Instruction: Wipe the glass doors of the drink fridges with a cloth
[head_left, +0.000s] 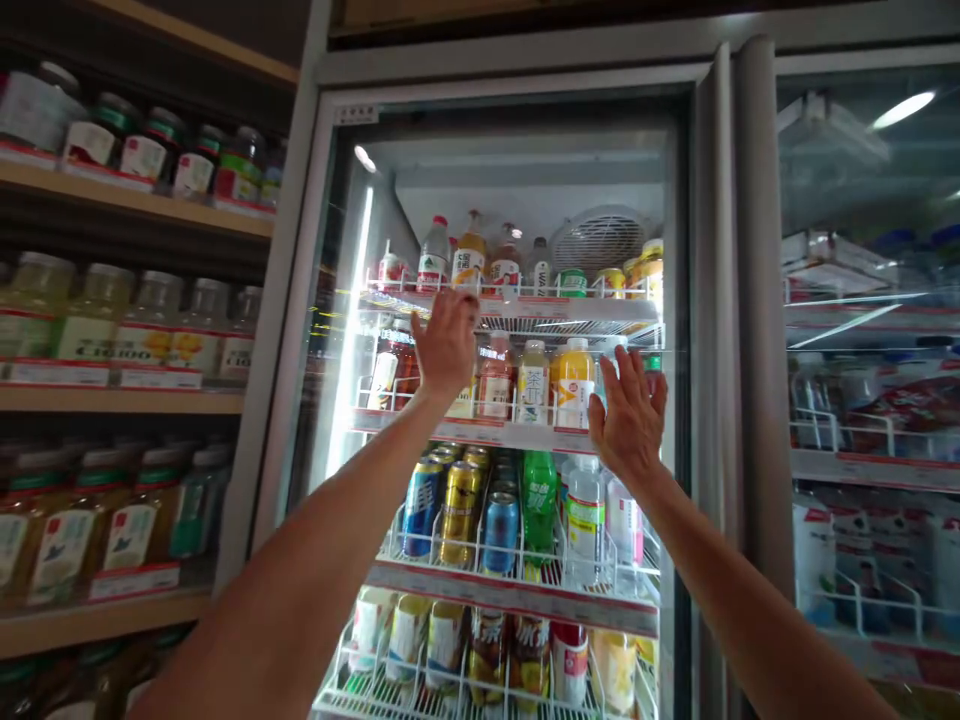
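Both my arms reach up in front of a lit drinks fridge (499, 75) with a glass door. My left hand (448, 340) is raised before the top two shelves, fingers apart, holding nothing. Behind it stand a bottle with a red cap (433, 255) and an orange drink bottle (470, 250). My right hand (631, 412) is lifted near the second shelf's right end, fingers spread, nothing in it. Left of it stands a yellow juice bottle (574, 385), and beside that a tea bottle (533, 382). Whether either hand touches the glass I cannot tell.
Lower fridge shelves hold gold cans (459, 512), a green bottle (539, 500) and dark drink bottles (487, 650). Wooden shelves (127, 398) with several jars and bottles stand at left. A vertical door handle (757, 350) and another glass-fronted fridge (870, 450) are at right.
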